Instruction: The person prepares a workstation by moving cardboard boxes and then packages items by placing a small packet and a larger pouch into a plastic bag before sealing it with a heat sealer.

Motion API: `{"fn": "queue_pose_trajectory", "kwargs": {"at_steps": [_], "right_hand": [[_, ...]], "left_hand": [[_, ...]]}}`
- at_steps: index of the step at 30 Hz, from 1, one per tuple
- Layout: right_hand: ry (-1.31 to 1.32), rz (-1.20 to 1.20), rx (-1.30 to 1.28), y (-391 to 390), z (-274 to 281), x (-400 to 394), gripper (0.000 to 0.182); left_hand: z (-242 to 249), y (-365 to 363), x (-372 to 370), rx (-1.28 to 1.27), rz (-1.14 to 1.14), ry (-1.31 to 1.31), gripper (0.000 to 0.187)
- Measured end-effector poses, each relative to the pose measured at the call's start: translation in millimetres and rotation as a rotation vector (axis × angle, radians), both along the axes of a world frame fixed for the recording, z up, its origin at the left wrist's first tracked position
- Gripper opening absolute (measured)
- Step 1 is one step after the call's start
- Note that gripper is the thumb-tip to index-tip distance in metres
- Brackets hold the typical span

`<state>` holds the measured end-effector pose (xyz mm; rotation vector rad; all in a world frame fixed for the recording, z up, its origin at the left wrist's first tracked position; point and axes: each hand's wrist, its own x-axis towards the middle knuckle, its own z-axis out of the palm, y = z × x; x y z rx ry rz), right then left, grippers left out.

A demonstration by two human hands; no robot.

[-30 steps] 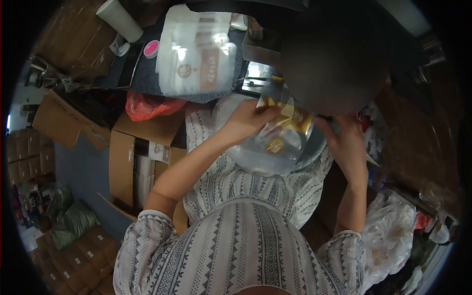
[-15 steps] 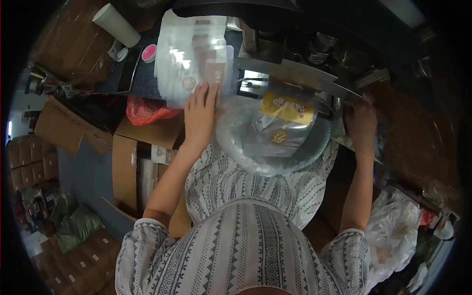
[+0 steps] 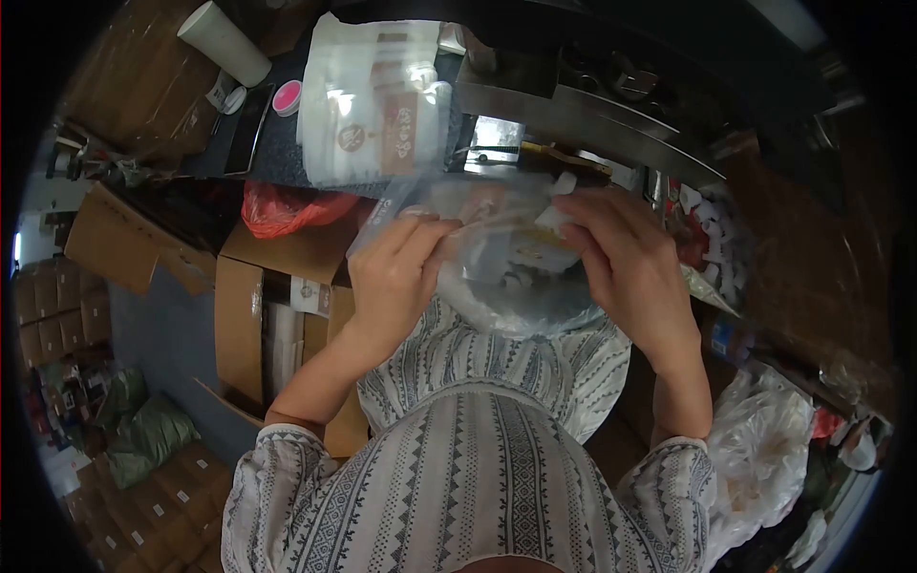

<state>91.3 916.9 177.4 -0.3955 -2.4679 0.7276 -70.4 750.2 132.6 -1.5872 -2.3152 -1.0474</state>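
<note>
Over my lap, my left hand [image 3: 394,277] pinches the edge of a clear printed plastic bag [image 3: 487,205] with thumb and fingers. Facing it, my right hand [image 3: 635,272] holds a small white packet [image 3: 552,218] between thumb and fingertips, right at the bag. Beneath both hands rests a round basin [image 3: 521,320] wrapped in clear plastic, partly hidden by the bag. Beyond my left hand lies a stack of clear printed bags [image 3: 368,105] on the dark worktop.
A machine with a metal front bar [image 3: 630,129] spans the back. White packets [image 3: 721,239] lie at right. At left are a pink-lidded jar [image 3: 287,98], a phone [image 3: 250,129], a white cup [image 3: 224,43], a red plastic bag [image 3: 291,210] and an open carton [image 3: 239,325].
My left hand has come down from the stack and now holds a bag over the basin. My right hand has moved left from the far right side, bringing a white packet.
</note>
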Motion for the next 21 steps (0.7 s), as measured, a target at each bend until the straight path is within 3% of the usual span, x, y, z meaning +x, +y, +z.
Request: {"fn": "queue_pose_trajectory", "kwargs": {"at_steps": [2,4,6,8,9,11,12,14,16,18,20,21], "right_hand": [[-0.036,0.038,0.077,-0.9,-0.2,1.7,0.023],[-0.062,0.094,-0.202,-0.2,-4.5,4.7,0.022],[-0.070,0.003,-0.285,5.8,-8.3,6.1,0.022],[-0.078,-0.086,-0.364,13.0,-10.0,11.6,0.023],[-0.082,-0.159,-0.298,17.0,-10.8,16.5,0.024],[-0.088,-0.231,-0.233,24.5,-13.7,29.1,0.026],[-0.173,-0.294,-0.212,27.6,-15.3,38.0,0.027],[-0.256,-0.357,-0.188,43.0,-23.3,50.8,0.029],[-0.314,-0.602,0.246,68.3,-43.0,56.2,0.025],[-0.384,-0.556,0.223,87.2,-70.9,66.4,0.024],[-0.439,-0.502,0.209,96.1,-74.7,63.6,0.023],[-0.397,-0.498,0.139,95.7,-72.0,63.5,0.023]], "left_hand": [[-1.6,1.3,3.1,-0.045,-0.171,-0.015,0.015],[-15.1,4.4,7.6,-0.107,-0.246,-0.156,0.014],[-20.1,14.4,12.7,-0.165,-0.319,-0.292,0.014],[-21.9,34.7,15.1,-0.342,-0.314,-0.757,0.017],[-24.7,46.7,12.2,-0.339,-0.312,-0.756,0.017],[-34.1,71.2,3.5,-0.428,-0.241,-1.061,0.021],[-38.9,79.9,3.7,-0.429,-0.240,-1.064,0.021],[-45.6,91.7,4.8,-0.200,-0.161,-1.563,0.025],[-45.8,88.1,7.2,-0.185,-0.183,-1.542,0.028],[-43.6,80.8,1.1,-0.170,-0.206,-1.517,0.030],[-35.9,64.9,-27.8,0.065,-0.013,-0.862,0.036],[-40.8,52.6,-40.6,0.063,-0.007,-0.862,0.036]]}}
